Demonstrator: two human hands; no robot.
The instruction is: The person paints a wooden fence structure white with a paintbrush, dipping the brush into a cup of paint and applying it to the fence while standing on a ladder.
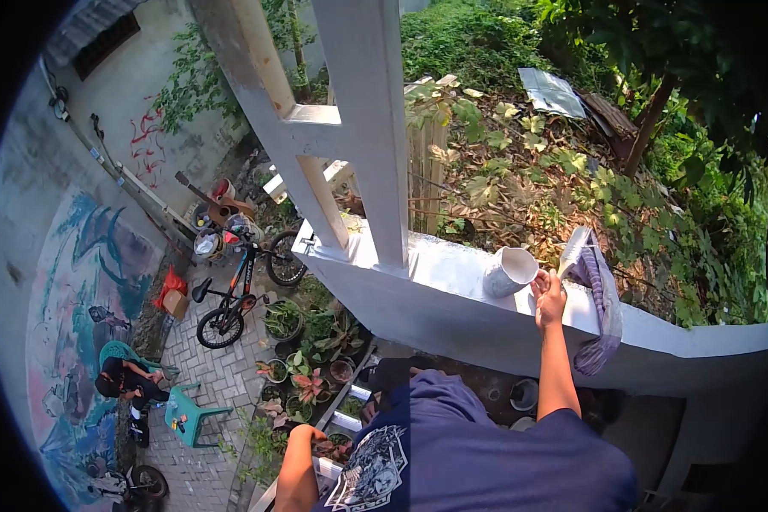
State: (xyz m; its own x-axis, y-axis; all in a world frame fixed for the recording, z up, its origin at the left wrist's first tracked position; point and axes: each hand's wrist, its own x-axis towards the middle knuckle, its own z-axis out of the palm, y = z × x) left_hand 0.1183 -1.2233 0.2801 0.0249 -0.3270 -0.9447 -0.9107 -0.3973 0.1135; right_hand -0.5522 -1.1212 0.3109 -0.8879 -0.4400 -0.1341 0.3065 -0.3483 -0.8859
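Note:
My right hand (549, 300) is closed around the handle of a paintbrush (575, 249), its pale bristles pointing up and away over the wall's far edge. Just left of that hand, a white paint-smeared cup (510, 272) stands on top of the white wall (452, 256). A purple striped cloth (600, 299) drapes over the wall right beside the brush. Low at the left, my left hand (309, 433) is close to the rail of a ladder (346, 421); its fingers are mostly hidden.
White concrete posts (363, 111) rise from the wall's left part. Leafy plants (520, 162) grow behind it. Down on the paving are potted plants (303, 375), a bicycle (235, 294), a green stool (188, 414) and a seated person (128, 380). A bucket (525, 394) stands below the wall.

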